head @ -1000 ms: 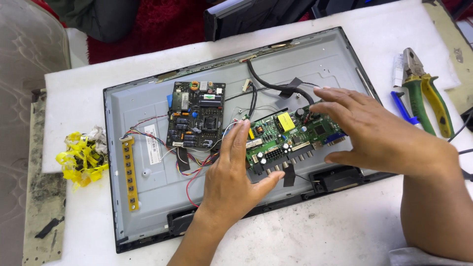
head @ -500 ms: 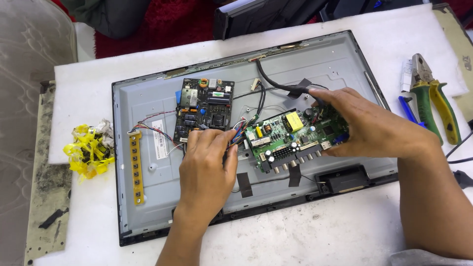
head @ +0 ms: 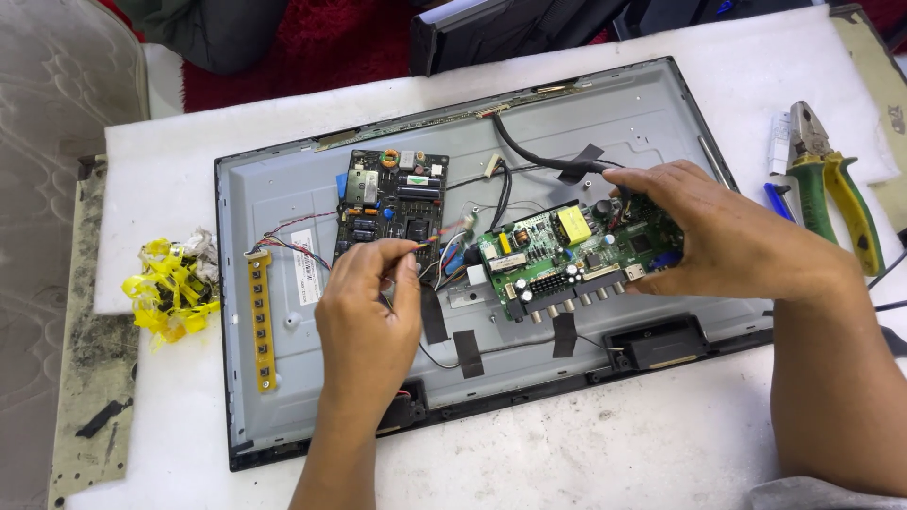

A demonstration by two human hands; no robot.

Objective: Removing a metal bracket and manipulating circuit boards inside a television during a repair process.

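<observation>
Left hand: pinched on a thin wire bundle, just left of the green circuit board.
Right hand: clamped on the board's right end, tilting it off the panel.
Green circuit board: centre of the open TV back panel, right of the dark power board.
Progress: rear cover off, board loose, wires apparently attached; judged midway.
Panel contents: both boards, yellow button strip, black cable, tape strips.
Outside panel: pliers right, yellow scraps left.
</observation>
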